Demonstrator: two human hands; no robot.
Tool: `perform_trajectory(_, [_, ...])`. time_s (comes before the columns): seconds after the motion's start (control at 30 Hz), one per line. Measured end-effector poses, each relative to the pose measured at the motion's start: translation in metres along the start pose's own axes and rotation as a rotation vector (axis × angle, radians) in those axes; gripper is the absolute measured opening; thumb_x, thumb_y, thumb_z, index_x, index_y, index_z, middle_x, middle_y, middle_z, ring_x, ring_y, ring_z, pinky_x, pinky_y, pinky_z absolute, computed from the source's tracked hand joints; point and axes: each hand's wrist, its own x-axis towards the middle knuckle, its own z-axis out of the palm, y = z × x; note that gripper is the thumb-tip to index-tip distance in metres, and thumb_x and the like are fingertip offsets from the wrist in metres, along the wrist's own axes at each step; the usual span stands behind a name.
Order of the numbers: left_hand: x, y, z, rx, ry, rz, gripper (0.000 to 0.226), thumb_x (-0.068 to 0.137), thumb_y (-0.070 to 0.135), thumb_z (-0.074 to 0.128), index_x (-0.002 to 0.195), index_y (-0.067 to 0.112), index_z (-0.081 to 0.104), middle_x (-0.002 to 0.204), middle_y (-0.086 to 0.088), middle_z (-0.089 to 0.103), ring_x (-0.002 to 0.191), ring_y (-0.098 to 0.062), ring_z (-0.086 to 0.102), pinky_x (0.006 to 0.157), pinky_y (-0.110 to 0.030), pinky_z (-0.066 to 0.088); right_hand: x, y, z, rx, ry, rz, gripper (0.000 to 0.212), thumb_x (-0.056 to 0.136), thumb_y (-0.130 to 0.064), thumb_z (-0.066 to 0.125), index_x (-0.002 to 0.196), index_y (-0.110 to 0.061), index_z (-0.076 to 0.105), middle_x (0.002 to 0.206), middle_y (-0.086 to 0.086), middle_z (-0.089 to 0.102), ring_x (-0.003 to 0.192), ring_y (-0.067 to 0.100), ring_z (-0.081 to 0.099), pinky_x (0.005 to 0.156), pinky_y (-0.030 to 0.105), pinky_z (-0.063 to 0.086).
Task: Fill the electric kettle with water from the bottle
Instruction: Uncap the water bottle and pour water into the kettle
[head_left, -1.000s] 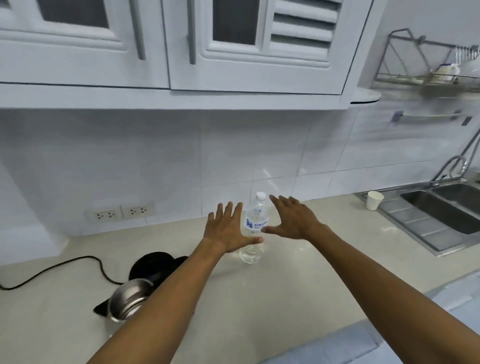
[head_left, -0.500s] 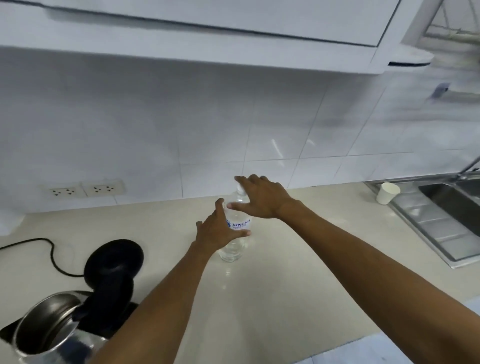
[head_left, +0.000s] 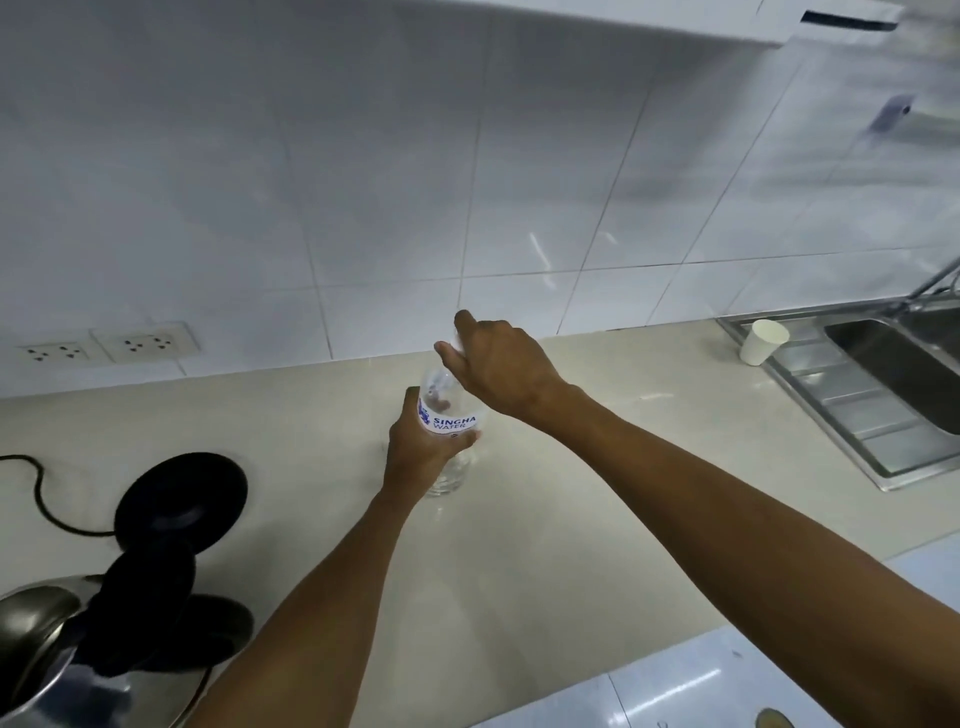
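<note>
Left hand (head_left: 421, 452) now clenched round bottle (head_left: 449, 415); right hand (head_left: 498, 364) dropped onto cap, fingers grasping it

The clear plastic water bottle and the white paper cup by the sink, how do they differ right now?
The clear plastic water bottle is see-through and labelled; the white paper cup is opaque and plain. The bottle is gripped by the left hand, with the right hand over its top; the cup stands untouched. Both stand upright.
</note>
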Motion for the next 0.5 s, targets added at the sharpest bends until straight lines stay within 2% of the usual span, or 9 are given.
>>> perform_trajectory(0.07, [-0.01, 0.007, -0.004, 0.024, -0.005, 0.054, 0.066, 0.071, 0.033, 0.097, 0.116, 0.029, 0.049, 0.1, 0.02, 0.063, 0.086, 0.003, 0.063, 0.075, -0.002, 0.045, -0.008, -0.003, -0.008, 0.002, 0.026, 0.015, 0.045, 0.106, -0.046, 0.039, 0.118, -0.005, 0.053, 0.091, 0.016, 0.068, 0.075, 0.034, 0.06, 0.062, 0.033, 0.036])
perform_trajectory(0.13, [-0.023, 0.016, -0.01, 0.027, -0.008, 0.113, 0.069, 0.066, 0.041, 0.098, 0.116, 0.032, 0.05, 0.1, 0.03, 0.061, 0.089, 0.011, 0.062, 0.075, 0.001, 0.044, -0.016, -0.008, -0.022, -0.008, 0.084, 0.026, 0.046, 0.104, -0.051, 0.043, 0.109, -0.007, 0.057, 0.084, 0.015, 0.067, 0.068, 0.034, 0.056, 0.06, 0.032, 0.037])
perform_trajectory(0.2, [-0.037, 0.025, -0.016, -0.002, -0.023, 0.144, 0.073, 0.062, 0.045, 0.099, 0.116, 0.038, 0.051, 0.104, 0.03, 0.065, 0.096, 0.011, 0.064, 0.082, -0.005, 0.048, -0.024, -0.014, -0.039, -0.02, 0.154, 0.057, 0.048, 0.1, -0.057, 0.046, 0.092, -0.011, 0.059, 0.075, 0.014, 0.065, 0.065, 0.034, 0.057, 0.058, 0.032, 0.038])
perform_trajectory(0.27, [-0.055, 0.035, -0.024, -0.04, -0.041, 0.186, 0.076, 0.06, 0.044, 0.1, 0.119, 0.041, 0.052, 0.108, 0.028, 0.068, 0.1, 0.009, 0.066, 0.084, -0.008, 0.05, -0.035, -0.023, -0.056, -0.031, 0.205, 0.097, 0.05, 0.098, -0.059, 0.048, 0.077, -0.015, 0.051, 0.067, 0.012, 0.057, 0.063, 0.034, 0.055, 0.058, 0.031, 0.038])
perform_trajectory(0.37, [-0.087, 0.048, -0.038, -0.107, -0.078, 0.25, 0.079, 0.059, 0.044, 0.101, 0.123, 0.038, 0.056, 0.113, 0.02, 0.073, 0.104, 0.002, 0.07, 0.091, -0.018, 0.056, -0.052, -0.044, -0.08, -0.018, 0.225, 0.091, 0.049, 0.099, -0.051, 0.052, 0.07, -0.012, 0.045, 0.063, 0.012, 0.049, 0.059, 0.033, 0.046, 0.058, 0.032, 0.035])
perform_trajectory(0.5, [-0.132, 0.053, -0.064, -0.144, -0.13, 0.309, 0.083, 0.058, 0.048, 0.1, 0.128, 0.035, 0.057, 0.118, 0.016, 0.074, 0.108, -0.005, 0.071, 0.097, -0.033, 0.059, -0.087, -0.075, -0.109, 0.003, 0.197, 0.021, 0.045, 0.101, -0.037, 0.051, 0.069, -0.006, 0.047, 0.06, 0.012, 0.048, 0.059, 0.033, 0.043, 0.06, 0.032, 0.03])
